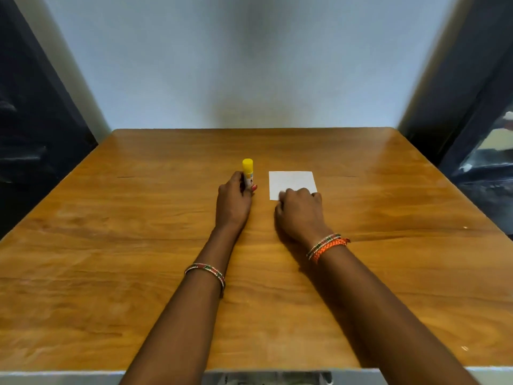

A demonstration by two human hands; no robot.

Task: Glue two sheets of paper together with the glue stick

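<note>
A glue stick (248, 170) with a yellow cap stands upright on the wooden table (138, 218), left of centre. My left hand (234, 200) grips its lower body, fingers curled round it. To the right lies white paper (291, 182), flat on the table; I cannot tell whether it is one sheet or two stacked. My right hand (301, 212) rests on the paper's near edge with its fingers curled over it, hiding that edge. Whether it pinches the paper or only presses on it does not show.
The table's far edge meets a pale wall (249, 65). Dark panels (33, 120) stand at both sides. Both wrists wear beaded bracelets, the right one also an orange cord.
</note>
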